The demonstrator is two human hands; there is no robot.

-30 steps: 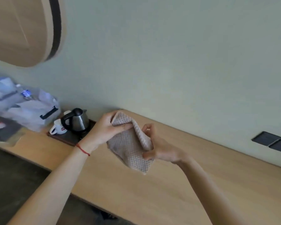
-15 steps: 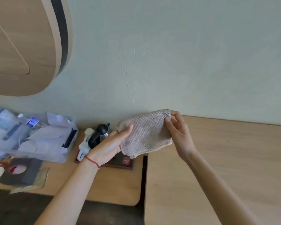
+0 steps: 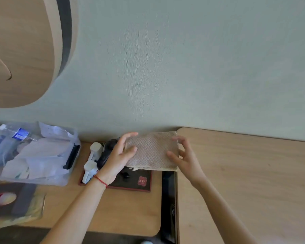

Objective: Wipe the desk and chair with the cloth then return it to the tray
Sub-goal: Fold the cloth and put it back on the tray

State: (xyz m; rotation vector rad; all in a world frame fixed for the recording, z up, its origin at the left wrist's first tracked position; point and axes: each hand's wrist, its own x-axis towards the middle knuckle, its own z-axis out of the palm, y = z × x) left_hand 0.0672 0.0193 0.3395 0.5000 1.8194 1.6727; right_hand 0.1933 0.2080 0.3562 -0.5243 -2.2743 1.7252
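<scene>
Two light wood surfaces stand side by side against the pale wall, a dark gap between them. The left tabletop (image 3: pixel 130 212) carries a dark tray (image 3: pixel 134 184) with a red rim near its back edge. Left of the tray sits a clear plastic bin (image 3: pixel 48 178) stuffed with papers and a bottle. At the near left corner lies a dark packet (image 3: pixel 12 203) on top of a yellowish sheet. The right tabletop (image 3: pixel 250 182) is bare wood, running off to the right.
</scene>
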